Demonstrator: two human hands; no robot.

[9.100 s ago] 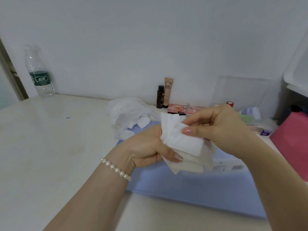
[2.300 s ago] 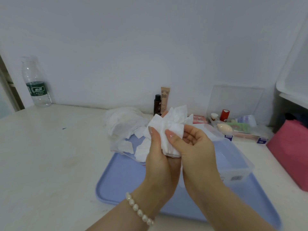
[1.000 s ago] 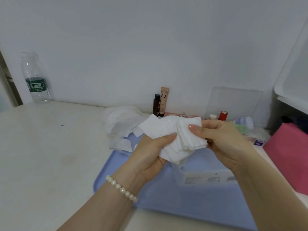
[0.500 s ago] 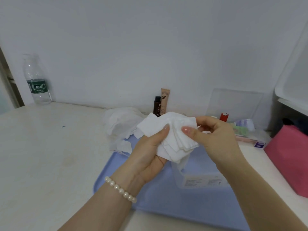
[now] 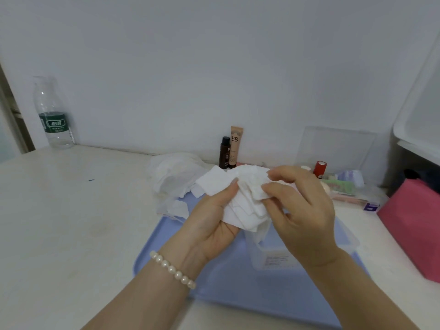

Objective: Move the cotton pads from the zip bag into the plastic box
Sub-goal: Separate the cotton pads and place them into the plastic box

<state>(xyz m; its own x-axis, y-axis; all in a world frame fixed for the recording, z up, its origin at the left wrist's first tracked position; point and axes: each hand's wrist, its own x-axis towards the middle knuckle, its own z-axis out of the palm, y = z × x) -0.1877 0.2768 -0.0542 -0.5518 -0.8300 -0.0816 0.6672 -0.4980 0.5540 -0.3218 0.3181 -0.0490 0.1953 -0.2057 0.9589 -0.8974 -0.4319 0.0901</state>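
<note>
A pale bench (image 5: 71, 210) is meeting a white wall. The left hand (image 5: 209, 220), palm up, is gripping one fanned stack of white square cotton pads (image 5: 240, 198); the right hand (image 5: 302, 210) is pinching its top edge. Below both sits one clear plastic box (image 5: 273, 258) on a blue tray (image 5: 238, 282); one crumpled clear zip bag (image 5: 171, 177) is lying beyond the left hand, open bench stretching leftward.

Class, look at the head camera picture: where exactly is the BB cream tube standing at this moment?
The BB cream tube stands upright against the back wall, near the middle of the head view, directly right of the small dark bottle and behind the cotton pads.
</note>
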